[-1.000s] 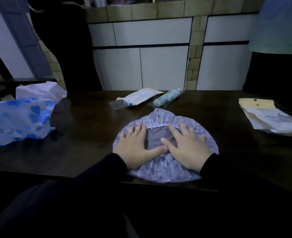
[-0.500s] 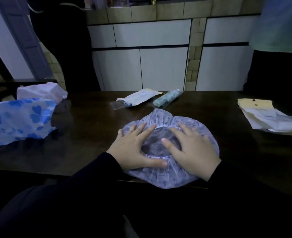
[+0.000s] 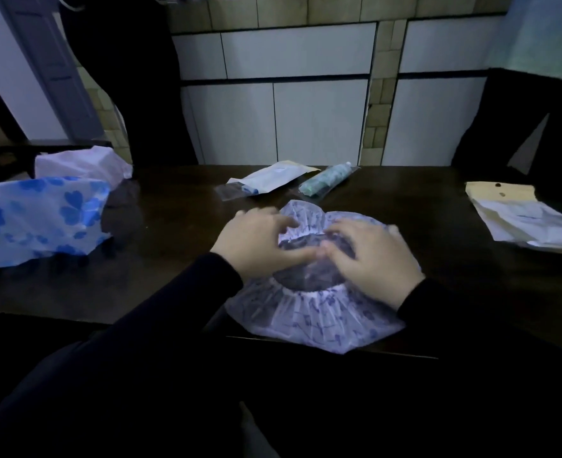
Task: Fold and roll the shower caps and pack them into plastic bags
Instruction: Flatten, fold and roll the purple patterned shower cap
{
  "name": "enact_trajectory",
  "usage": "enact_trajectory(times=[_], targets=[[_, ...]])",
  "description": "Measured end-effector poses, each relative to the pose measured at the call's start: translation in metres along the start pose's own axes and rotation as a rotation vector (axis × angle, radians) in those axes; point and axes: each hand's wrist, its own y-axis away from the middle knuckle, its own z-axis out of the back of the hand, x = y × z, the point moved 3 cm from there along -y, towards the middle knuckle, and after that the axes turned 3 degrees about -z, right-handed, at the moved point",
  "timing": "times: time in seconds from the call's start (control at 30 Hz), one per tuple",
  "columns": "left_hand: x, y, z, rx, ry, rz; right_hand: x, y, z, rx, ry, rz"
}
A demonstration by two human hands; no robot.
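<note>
A dark desk stands before white cabinet doors in dim light. On its near edge lies a pale purple shower cap, opening upward, its front rim hanging slightly over the edge. The left hand rests on the cap's left side, fingers bent over the gathered rim; the right hand lies on the right side, fingers curled onto the rim. Whether either truly pinches the plastic is blurred. Beyond the cap lie two packed plastic bags; a blue-flowered cap sits far left, flat packets far right.
</note>
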Motion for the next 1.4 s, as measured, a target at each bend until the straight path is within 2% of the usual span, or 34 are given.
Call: enact_trajectory(times=[0.07,0.1,0.23,0.3,0.37,0.5,0.6,0.7,0.8,0.93,1.07,1.13,1.3,1.4], targets=[[-0.001,-0.014,-0.005,-0.108,0.039,-0.086,-0.001,-0.02,0.005,-0.078,-0.034,0.054],[0.0,-0.021,-0.011,-0.1,0.033,-0.105,-0.002,-0.031,0.002,-0.034,-0.003,0.073],[0.014,-0.028,-0.048,0.228,0.013,-0.017,-0.018,-0.05,-0.03,0.321,0.216,0.002],[0.025,-0.028,-0.055,0.365,0.061,0.056,-0.027,-0.053,-0.04,0.395,0.198,-0.06],[0.03,-0.029,-0.055,0.395,0.069,0.073,-0.031,-0.055,-0.041,0.41,0.175,-0.058],[0.032,-0.028,-0.054,0.278,0.221,0.088,-0.032,-0.057,-0.036,0.369,0.11,-0.013],[0.036,-0.028,-0.053,0.309,0.2,0.1,-0.027,-0.053,-0.028,0.2,0.092,0.075],[0.04,-0.027,-0.049,0.349,0.218,0.127,-0.02,-0.043,-0.015,0.033,0.012,0.24],[0.041,-0.02,-0.039,0.262,0.236,0.05,-0.016,-0.021,0.0,-0.005,-0.127,0.443],[0.02,-0.001,-0.012,-0.002,0.436,-0.216,-0.024,0.004,0.006,0.181,-0.342,0.402],[0.011,0.021,-0.011,0.101,0.469,-0.384,-0.036,0.01,0.003,0.324,-0.444,0.369],[0.02,0.028,-0.016,0.156,0.534,-0.39,-0.043,0.008,0.003,0.402,-0.491,0.33],[0.041,0.033,-0.024,0.302,0.641,-0.244,-0.053,0.003,0.003,0.644,-0.492,0.2],[0.042,0.034,-0.026,0.316,0.641,-0.224,-0.058,0.001,0.0,0.584,-0.497,0.218]])
